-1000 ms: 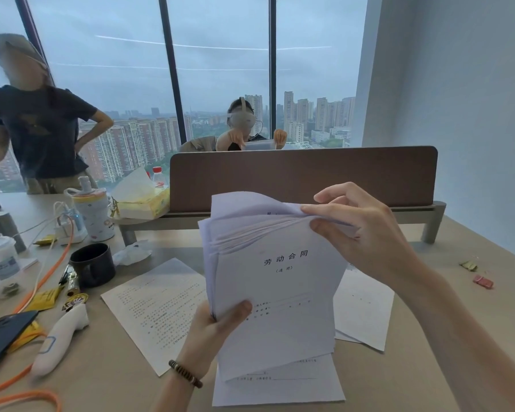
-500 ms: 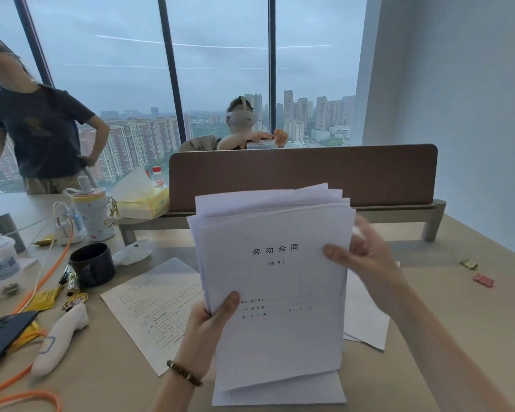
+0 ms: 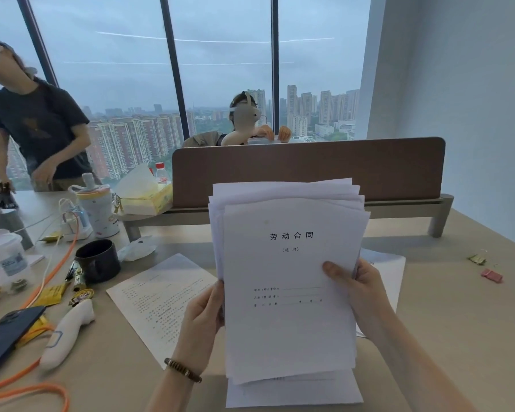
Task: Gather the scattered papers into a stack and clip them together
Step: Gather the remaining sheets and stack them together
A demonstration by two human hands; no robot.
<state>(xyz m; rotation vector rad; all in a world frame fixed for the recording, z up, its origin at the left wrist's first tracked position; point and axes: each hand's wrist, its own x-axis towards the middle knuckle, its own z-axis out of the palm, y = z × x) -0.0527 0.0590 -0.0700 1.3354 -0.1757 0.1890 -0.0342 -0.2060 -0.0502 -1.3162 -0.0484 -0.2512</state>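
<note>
Since half a second ago we have slid our right hand [image 3: 357, 295] down from the sheaf's right edge toward its lower corner, and our left hand [image 3: 204, 319] has turned so the fingers wrap the left edge instead of the thumb lying across the front. Both hands now clamp the paper stack [image 3: 289, 281], 1 on each side, holding it upright above the table [image 3: 443, 307]; its top edges remain fanned and uneven. Under it 1 sheet lies flat at the near edge [image 3: 295, 394]. Another loose printed sheet [image 3: 158, 295] lies to the left, and a third sheet [image 3: 387, 269] shows just beyond our right hand. 2 small clips [image 3: 491, 275] rest well apart on the right.
</note>
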